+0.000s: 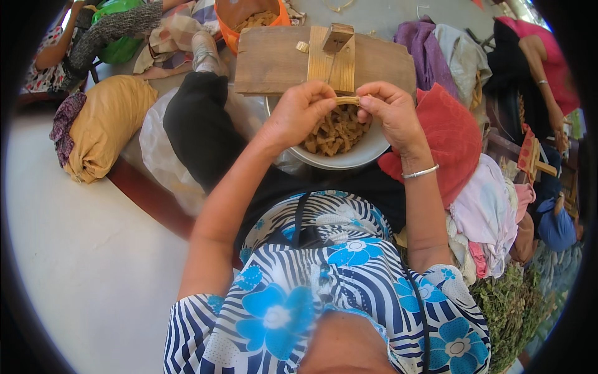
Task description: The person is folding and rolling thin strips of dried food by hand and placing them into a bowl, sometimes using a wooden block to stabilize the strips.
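Between my left hand (301,111) and my right hand (390,112) a short tan strip (346,100) is stretched level, its ends pinched by thumbs and fingertips. What the strip is made of I cannot tell. Below it is a pale metal basin (343,162) with many small brown cut pieces (337,133) inside. Across the far side of the basin lies a wooden board (275,61), with a lighter plank on it. A wooden block (338,37) with a thin blade-like metal part stands on that plank. One pale chunk (302,46) rests on the board.
An orange bucket (224,28) with similar pieces stands beyond the board. A tied tan cloth bundle (112,121) lies at left. Red cloth (448,140) and other fabrics crowd the right, above dried plants (509,313). Other people sit at the upper left and right.
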Available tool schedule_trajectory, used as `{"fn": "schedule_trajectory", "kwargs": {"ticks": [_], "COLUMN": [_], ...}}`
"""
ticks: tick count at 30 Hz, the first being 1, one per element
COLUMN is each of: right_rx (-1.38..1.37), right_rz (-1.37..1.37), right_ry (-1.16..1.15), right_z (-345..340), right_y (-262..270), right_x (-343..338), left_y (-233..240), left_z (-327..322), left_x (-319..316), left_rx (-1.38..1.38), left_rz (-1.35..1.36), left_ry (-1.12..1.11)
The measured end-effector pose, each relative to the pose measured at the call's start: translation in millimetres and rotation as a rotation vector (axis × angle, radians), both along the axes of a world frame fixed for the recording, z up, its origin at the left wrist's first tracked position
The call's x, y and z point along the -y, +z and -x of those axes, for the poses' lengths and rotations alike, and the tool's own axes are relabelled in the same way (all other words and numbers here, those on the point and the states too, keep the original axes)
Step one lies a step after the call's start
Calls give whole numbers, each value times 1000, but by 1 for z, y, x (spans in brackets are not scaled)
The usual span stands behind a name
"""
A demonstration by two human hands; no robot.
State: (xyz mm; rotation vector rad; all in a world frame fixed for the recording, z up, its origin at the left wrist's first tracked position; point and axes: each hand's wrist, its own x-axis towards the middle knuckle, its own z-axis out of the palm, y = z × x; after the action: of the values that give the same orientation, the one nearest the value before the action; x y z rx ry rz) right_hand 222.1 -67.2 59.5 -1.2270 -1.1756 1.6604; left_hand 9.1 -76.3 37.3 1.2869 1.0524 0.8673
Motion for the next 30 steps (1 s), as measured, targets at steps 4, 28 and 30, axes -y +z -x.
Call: {"fn": "schedule_trajectory", "kwargs": {"ticks": [4,28,30], "right_rx": [23,897,874], "right_rz": [-55,-850,-729], "right_ry": [-149,-40,-67], "right_z": [12,52,42], "right_y": [-2,-8,-6], "right_x": [-18,8,6], "left_y": [3,-6,0], "left_z": [16,-26,-23], "left_x": [-30,24,36], "left_rx": [101,500,652], "left_rz": [140,481,620], "left_ry": [-4,82,-63]}}
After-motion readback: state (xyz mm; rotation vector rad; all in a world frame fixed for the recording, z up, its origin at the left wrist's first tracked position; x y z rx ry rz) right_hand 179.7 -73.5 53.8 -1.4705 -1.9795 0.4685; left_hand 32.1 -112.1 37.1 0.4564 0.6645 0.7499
